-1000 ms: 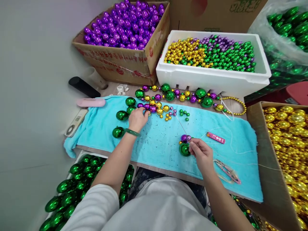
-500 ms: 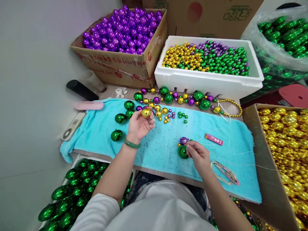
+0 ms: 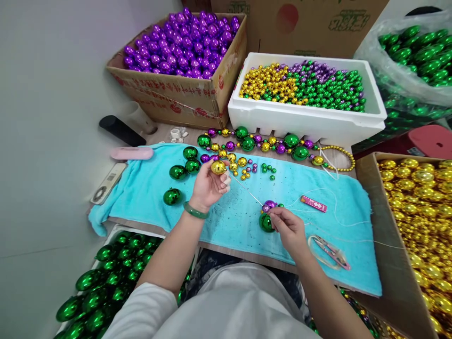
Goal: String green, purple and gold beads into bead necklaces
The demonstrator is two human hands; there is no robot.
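Note:
Closed around a shiny gold bead (image 3: 218, 167), my left hand (image 3: 207, 186) is raised over the towel. A thin white thread (image 3: 247, 190) runs taut from its fingertips down to my right hand (image 3: 287, 228). The right fingers are pinched at a small cluster of strung beads: a purple bead (image 3: 270, 204), tiny ones and a large green bead (image 3: 266, 222). Exactly which bead or bit of thread they grip is hidden. Loose gold beads (image 3: 242, 162), small purple beads (image 3: 250, 161) and small green beads (image 3: 269, 168) lie beyond the hands on the blue towel (image 3: 226, 221).
A finished-looking bead strand (image 3: 264, 147) lies along the back. Snips (image 3: 330, 252) and a pink packet (image 3: 313, 204) are at right. Around stand a carton of purple beads (image 3: 162, 96), a white foam box (image 3: 303, 115) and a carton of gold beads (image 3: 384, 226).
My left hand has shifted slightly right, tilting the gold bead. The thread between the hands now shows as a clearer, straighter line. My right hand has moved slightly left with the bead cluster.

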